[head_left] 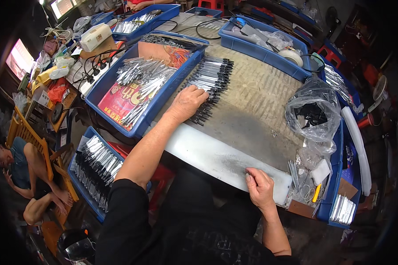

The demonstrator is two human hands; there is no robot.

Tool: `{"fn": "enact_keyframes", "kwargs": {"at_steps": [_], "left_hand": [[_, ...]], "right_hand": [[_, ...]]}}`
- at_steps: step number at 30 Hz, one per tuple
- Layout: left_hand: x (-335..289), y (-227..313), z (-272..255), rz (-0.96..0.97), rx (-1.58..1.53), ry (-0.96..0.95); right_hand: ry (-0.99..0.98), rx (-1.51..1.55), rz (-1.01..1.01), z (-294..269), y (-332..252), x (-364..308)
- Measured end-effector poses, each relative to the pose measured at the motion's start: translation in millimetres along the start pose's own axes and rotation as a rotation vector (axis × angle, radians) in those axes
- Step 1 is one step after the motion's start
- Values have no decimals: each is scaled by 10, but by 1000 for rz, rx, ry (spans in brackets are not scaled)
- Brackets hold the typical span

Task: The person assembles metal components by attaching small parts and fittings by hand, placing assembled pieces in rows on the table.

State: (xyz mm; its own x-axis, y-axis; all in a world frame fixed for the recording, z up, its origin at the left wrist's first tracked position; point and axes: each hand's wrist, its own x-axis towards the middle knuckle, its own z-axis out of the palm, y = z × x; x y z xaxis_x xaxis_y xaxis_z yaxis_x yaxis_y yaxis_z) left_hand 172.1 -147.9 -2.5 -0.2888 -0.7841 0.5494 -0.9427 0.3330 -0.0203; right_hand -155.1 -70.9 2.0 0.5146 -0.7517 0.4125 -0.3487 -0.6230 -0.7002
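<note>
My left hand [189, 102] reaches over a row of silver-and-black pens [214, 73] laid side by side on the table. Its fingers are curled down and closed on pens in the near part of the row; the fingertips are partly hidden. Above the long white board [216, 152] at the table's near edge is my right hand [260, 187]. It is closed, thumb against the bent fingers, and anything between them is too small to make out. Left of the row, a blue tray [139, 130] holds loose silver pen parts [143, 79] on red printed card.
A lower blue bin [88, 132] at left holds many pens. To the right lie a clear plastic bag [314, 106] of black parts, thin metal rods [292, 172] and a yellow-handled tool [316, 193]. Another blue tray [261, 51] stands behind. A person [26, 172] sits at far left.
</note>
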Motion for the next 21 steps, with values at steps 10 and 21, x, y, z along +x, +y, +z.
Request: {"fn": "enact_keyframes", "kwargs": {"at_steps": [10,21], "left_hand": [[-30,18,11,-31,-42,55],[-163,327,-528,-118,-187,219]], "right_hand": [[23,15,4,8,-7,-12],[15,39,-16,6,-10,-14]]}}
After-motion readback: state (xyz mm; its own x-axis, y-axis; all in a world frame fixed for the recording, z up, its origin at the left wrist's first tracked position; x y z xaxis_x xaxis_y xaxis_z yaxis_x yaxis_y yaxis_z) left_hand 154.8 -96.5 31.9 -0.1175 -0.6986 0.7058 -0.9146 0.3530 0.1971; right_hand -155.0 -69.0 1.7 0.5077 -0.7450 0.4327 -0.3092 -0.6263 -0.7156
